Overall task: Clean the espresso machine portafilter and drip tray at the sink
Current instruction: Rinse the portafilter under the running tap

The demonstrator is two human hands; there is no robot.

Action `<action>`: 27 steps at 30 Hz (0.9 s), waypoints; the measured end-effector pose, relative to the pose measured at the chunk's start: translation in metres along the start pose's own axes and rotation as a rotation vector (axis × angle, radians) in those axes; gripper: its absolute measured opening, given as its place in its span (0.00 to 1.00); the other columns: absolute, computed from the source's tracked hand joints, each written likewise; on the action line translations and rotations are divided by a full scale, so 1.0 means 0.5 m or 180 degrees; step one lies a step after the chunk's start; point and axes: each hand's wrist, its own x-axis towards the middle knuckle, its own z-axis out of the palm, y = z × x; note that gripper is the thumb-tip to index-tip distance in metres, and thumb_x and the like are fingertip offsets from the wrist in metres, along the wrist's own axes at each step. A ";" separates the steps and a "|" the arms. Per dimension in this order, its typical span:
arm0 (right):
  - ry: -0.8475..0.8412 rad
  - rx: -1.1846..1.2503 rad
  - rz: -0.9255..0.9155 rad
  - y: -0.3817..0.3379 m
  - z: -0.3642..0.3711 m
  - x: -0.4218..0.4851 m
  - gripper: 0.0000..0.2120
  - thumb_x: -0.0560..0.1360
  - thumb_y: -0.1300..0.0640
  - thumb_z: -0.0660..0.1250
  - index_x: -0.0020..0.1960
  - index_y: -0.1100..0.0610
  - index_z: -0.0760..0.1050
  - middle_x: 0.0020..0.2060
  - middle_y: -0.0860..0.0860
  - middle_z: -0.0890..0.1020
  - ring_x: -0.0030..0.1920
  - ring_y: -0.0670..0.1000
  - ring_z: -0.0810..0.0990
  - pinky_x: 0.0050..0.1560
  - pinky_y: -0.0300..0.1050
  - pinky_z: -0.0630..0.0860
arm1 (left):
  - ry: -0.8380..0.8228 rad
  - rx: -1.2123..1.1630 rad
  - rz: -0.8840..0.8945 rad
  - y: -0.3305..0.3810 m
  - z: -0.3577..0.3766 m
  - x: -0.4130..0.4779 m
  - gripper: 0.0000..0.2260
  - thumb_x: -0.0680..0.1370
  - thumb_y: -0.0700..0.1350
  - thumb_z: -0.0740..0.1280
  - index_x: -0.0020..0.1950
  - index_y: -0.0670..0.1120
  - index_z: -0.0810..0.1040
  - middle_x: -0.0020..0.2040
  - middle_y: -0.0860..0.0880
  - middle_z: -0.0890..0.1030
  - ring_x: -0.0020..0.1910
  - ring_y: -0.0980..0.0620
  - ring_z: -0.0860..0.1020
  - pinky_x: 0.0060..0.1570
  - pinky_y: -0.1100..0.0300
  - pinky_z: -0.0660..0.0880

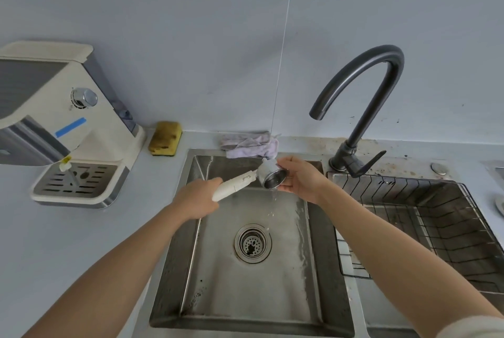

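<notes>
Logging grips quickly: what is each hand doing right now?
Left hand: closed around the portafilter handle.
Right hand: holding the portafilter's metal head, over the sink.

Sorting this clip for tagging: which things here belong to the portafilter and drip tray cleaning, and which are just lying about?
In the job:
- portafilter, held over the sink by left hand and right hand, dripping water
- drip tray, on the espresso machine
- faucet

Lying about:
- sponge
- cloth
- wire rack
</notes>
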 end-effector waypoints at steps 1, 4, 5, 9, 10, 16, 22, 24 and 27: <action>-0.0012 0.0025 -0.0005 0.002 0.000 0.001 0.03 0.78 0.60 0.59 0.45 0.57 0.69 0.41 0.53 0.78 0.40 0.52 0.78 0.46 0.47 0.77 | 0.0070 0.0117 0.0015 0.000 -0.001 0.001 0.18 0.74 0.41 0.64 0.64 0.47 0.68 0.54 0.44 0.78 0.43 0.49 0.75 0.40 0.59 0.72; -0.0121 0.0163 -0.0035 0.010 -0.004 0.006 0.04 0.77 0.62 0.60 0.45 0.57 0.70 0.41 0.54 0.77 0.41 0.53 0.77 0.51 0.48 0.75 | 0.0268 0.0439 0.0005 -0.005 -0.002 0.004 0.18 0.76 0.42 0.64 0.65 0.47 0.67 0.55 0.44 0.79 0.48 0.46 0.78 0.42 0.58 0.73; -0.0158 0.0209 -0.0049 0.012 -0.006 0.009 0.04 0.77 0.63 0.60 0.45 0.57 0.70 0.42 0.54 0.77 0.41 0.53 0.77 0.52 0.48 0.75 | 0.0342 0.0543 0.0003 -0.005 -0.002 0.005 0.18 0.76 0.43 0.64 0.65 0.47 0.67 0.55 0.44 0.79 0.49 0.46 0.79 0.43 0.57 0.74; -0.0295 0.0258 -0.0174 0.015 -0.008 0.012 0.06 0.77 0.65 0.58 0.49 0.57 0.71 0.43 0.53 0.77 0.43 0.53 0.77 0.49 0.45 0.71 | 0.0711 0.0910 0.0092 -0.002 -0.005 0.003 0.15 0.77 0.43 0.63 0.63 0.45 0.68 0.53 0.45 0.79 0.48 0.46 0.79 0.39 0.58 0.71; -0.0321 0.0275 -0.0216 0.015 -0.006 0.010 0.07 0.77 0.66 0.57 0.49 0.57 0.71 0.43 0.53 0.77 0.42 0.52 0.76 0.48 0.44 0.70 | 0.0809 0.0967 0.0110 -0.001 -0.004 0.004 0.14 0.77 0.43 0.62 0.62 0.45 0.68 0.53 0.45 0.79 0.47 0.45 0.79 0.37 0.58 0.69; -0.0328 0.0488 -0.0403 0.014 -0.004 0.012 0.11 0.76 0.68 0.55 0.48 0.56 0.72 0.42 0.52 0.76 0.42 0.51 0.75 0.48 0.42 0.70 | 0.1511 0.1126 0.0548 -0.014 -0.005 0.009 0.21 0.49 0.35 0.81 0.37 0.40 0.77 0.23 0.46 0.75 0.15 0.47 0.71 0.20 0.69 0.57; -0.0244 0.0447 -0.0446 0.022 -0.002 0.021 0.12 0.76 0.68 0.54 0.48 0.56 0.74 0.40 0.54 0.74 0.40 0.50 0.73 0.46 0.42 0.69 | 0.1563 0.1101 0.0543 -0.021 0.014 0.017 0.22 0.47 0.34 0.81 0.35 0.40 0.76 0.22 0.46 0.74 0.14 0.47 0.69 0.18 0.68 0.59; -0.0237 0.0436 -0.0441 0.025 -0.001 0.024 0.13 0.76 0.68 0.54 0.48 0.56 0.74 0.41 0.54 0.73 0.40 0.50 0.73 0.45 0.42 0.69 | 0.1564 0.1117 0.0494 -0.023 0.017 0.017 0.21 0.50 0.34 0.81 0.37 0.40 0.76 0.24 0.46 0.76 0.16 0.46 0.71 0.19 0.67 0.59; -0.0142 0.0297 -0.0369 0.023 0.007 0.027 0.12 0.78 0.67 0.54 0.47 0.56 0.74 0.42 0.52 0.77 0.41 0.50 0.75 0.46 0.41 0.71 | 0.1285 0.0910 0.0279 -0.016 0.021 0.016 0.13 0.70 0.38 0.70 0.53 0.40 0.74 0.41 0.43 0.81 0.34 0.43 0.79 0.28 0.59 0.65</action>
